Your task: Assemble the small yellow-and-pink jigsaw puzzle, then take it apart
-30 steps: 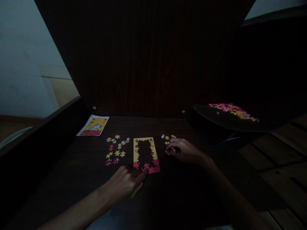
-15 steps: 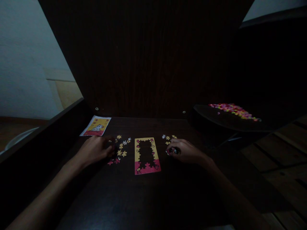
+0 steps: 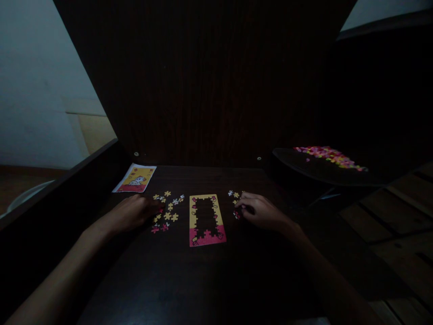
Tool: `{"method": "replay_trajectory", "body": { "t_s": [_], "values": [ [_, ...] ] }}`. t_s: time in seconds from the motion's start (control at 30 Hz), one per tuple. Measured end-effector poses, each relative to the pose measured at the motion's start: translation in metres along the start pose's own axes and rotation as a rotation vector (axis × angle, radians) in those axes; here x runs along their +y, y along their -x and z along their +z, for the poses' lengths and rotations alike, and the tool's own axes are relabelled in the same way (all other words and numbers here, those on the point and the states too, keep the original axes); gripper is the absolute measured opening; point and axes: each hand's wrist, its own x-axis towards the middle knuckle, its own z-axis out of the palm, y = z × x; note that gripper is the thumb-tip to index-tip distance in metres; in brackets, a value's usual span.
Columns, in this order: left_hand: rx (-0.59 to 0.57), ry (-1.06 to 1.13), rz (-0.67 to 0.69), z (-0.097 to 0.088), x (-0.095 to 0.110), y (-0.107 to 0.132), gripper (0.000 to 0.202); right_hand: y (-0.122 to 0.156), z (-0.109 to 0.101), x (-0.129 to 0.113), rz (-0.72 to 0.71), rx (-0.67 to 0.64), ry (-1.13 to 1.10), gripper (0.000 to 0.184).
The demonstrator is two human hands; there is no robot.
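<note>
A jigsaw puzzle border (image 3: 219, 223), yellow above and pink below, lies on the dark table with its middle unfilled. To its left is a loose scatter of puzzle pieces (image 3: 168, 216), yellow, white and pink. My left hand (image 3: 133, 211) rests at that scatter's left side, fingers closed at a pink puzzle piece (image 3: 160, 210). On the border's other side, my right hand (image 3: 262, 211) is curled over a smaller group of puzzle pieces (image 3: 236, 215). Its fingertips are dark, and what they pinch cannot be made out.
A printed picture card (image 3: 135, 178) lies at the table's back left. Dark panels rise behind and along the left of the table (image 3: 162, 280). At right, a lower dark surface (image 3: 297, 167) carries a heap of small colourful bits (image 3: 331, 156).
My left hand has drawn slightly back and flattened, uncovering yellow pieces near its fingers. My right hand's fingers have shifted a little over their pieces. The border stays in place.
</note>
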Motion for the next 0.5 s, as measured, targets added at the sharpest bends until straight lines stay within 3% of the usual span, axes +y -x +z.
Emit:
{"method": "replay_trajectory", "body": {
  "t_s": [0.3,0.5],
  "values": [
    [-0.043,-0.005,-0.036,-0.003,0.003,0.002,0.025,0.000,0.005,-0.002,-0.021,0.123,-0.036,0.026],
    [0.207,0.079,0.136,0.008,0.011,-0.003,0.020,-0.001,0.013,-0.005,-0.061,0.210,-0.059,0.025]
  ]
}}
